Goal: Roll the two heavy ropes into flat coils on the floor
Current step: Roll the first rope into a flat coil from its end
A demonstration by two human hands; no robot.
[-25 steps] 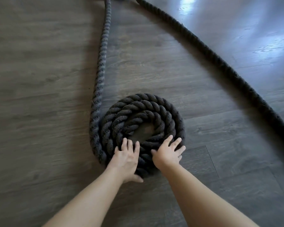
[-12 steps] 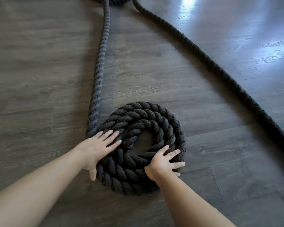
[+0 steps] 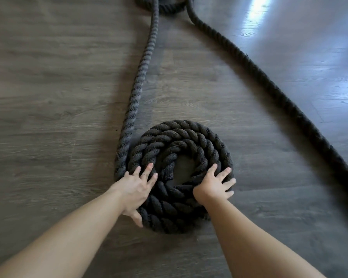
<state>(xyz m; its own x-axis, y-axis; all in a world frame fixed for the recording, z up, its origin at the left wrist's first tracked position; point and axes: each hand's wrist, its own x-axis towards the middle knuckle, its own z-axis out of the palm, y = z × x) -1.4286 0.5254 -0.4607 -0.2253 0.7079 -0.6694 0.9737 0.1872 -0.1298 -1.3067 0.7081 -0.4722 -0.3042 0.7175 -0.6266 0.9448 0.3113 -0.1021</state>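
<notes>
on the dark wood floor (image 3: 48, 87) lies a flat coil (image 3: 189, 141) of heavy rope; left hand (image 3: 134, 189) rests flat on its left edge, fingers spread; right hand (image 3: 213, 185) lies splayed on the right; a second rope (image 3: 269, 85) trails away, uncoiled

ropes (image 3: 181, 153): charcoal-black, twisted strands | floor (image 3: 48, 97): grey-brown woodgrain planks

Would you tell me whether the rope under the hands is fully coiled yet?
Partly coiled: the coil has a few turns, but its tail runs off uncoiled.
</notes>
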